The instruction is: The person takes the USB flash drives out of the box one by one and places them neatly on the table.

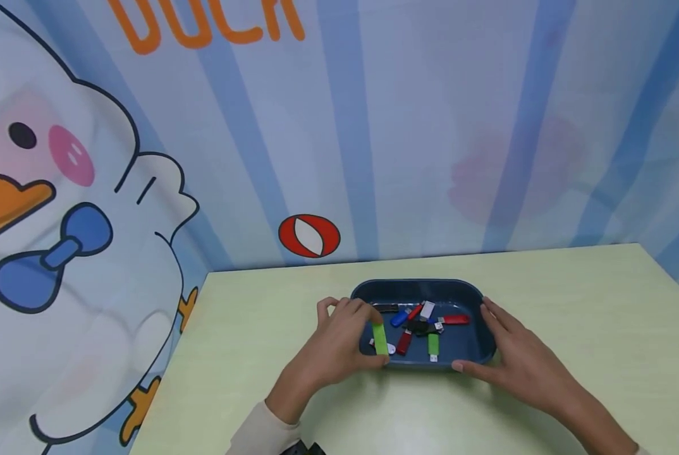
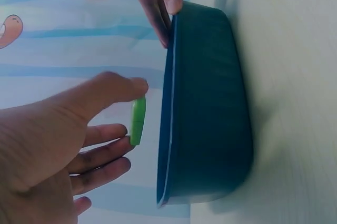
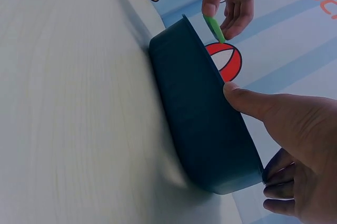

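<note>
My left hand (image 1: pixel 342 341) pinches a green USB flash drive (image 1: pixel 380 339) lengthwise between thumb and fingertips, above the left end of a dark blue tray (image 1: pixel 470 357). The left wrist view shows the drive (image 2: pixel 138 120) held apart from the tray wall (image 2: pixel 208 108). At the tray's right front corner my right hand (image 1: pixel 524 363) rests, its thumb on the front rim and its rather straight fingers along the right side. Inside lie several flash drives, among them a red one (image 1: pixel 455 320), a blue one (image 1: pixel 399 318), a green one (image 1: pixel 433 346) and a dark red one (image 1: pixel 404 342).
The tray stands on a pale wood-grain table (image 1: pixel 260 328). Behind the table hangs a blue striped backdrop (image 1: pixel 408 126) with a cartoon duck and a red ball print (image 1: pixel 309 236). A small black object (image 1: pixel 302 448) shows at the bottom, near the left sleeve (image 1: pixel 264 433).
</note>
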Action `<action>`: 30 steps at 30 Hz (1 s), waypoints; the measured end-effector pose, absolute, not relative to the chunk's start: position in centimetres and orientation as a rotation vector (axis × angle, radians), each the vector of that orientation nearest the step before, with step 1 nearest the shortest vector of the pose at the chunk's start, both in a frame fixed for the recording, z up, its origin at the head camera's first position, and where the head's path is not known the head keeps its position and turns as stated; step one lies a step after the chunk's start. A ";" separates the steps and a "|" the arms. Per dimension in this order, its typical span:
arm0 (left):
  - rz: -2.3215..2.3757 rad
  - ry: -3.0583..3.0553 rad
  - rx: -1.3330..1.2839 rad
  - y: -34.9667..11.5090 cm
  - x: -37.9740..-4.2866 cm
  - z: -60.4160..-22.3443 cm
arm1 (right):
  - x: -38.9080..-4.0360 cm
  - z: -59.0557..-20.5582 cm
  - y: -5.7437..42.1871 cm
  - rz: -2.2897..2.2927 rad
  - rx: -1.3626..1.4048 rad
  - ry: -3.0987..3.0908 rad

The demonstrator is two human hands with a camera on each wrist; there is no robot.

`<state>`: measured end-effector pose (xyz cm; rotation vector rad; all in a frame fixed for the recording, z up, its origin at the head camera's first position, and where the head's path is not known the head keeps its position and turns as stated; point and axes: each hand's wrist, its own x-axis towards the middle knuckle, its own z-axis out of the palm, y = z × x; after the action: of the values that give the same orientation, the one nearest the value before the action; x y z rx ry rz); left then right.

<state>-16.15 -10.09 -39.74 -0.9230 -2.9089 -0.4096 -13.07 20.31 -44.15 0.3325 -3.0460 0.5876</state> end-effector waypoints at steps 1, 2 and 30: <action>-0.440 -2.918 -0.930 -10.2 -15.9 -39.6 | -13.1 -44.2 20.3 0.589 0.337 -3.047; -0.464 -2.930 -0.934 -10.3 -15.7 -39.6 | -13.1 -44.2 20.3 0.588 0.336 -3.052; -0.568 -3.168 -0.941 -12.4 -12.8 -41.0 | -13.7 -44.6 20.6 0.627 0.340 -3.056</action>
<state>-12.83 -12.44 -41.05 -0.9410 -3.1681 -0.5676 -13.71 20.60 -44.56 0.3400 -3.0560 0.6269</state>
